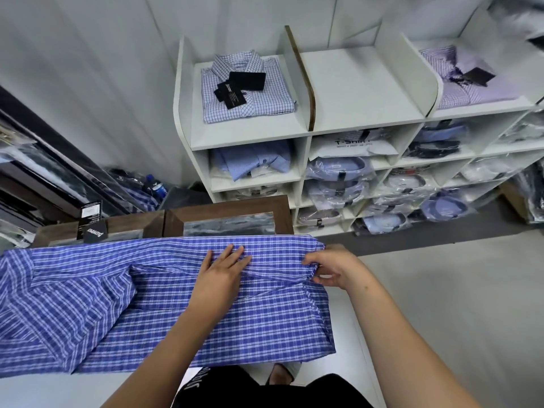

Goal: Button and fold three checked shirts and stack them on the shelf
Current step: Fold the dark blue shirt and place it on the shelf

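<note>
Pressing flat on the blue shirt (164, 295) spread over the table (35, 390), my left hand (219, 278) lies fingers straight. My right hand (332, 267) pinches its right edge, seemingly a fold. One folded shirt (265, 98) sits on the shelf (362, 83), top left bay.

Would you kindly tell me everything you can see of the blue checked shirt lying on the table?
The blue checked shirt is a woven-looking fabric in blue with white check lines. It lies spread and partly folded across the white table, rumpled at its left end, its right edge hanging slightly past the table. The left hand presses flat on its upper middle, fingers straight. The right hand pinches the fabric at its upper right corner. Buttons are not visible.
</note>
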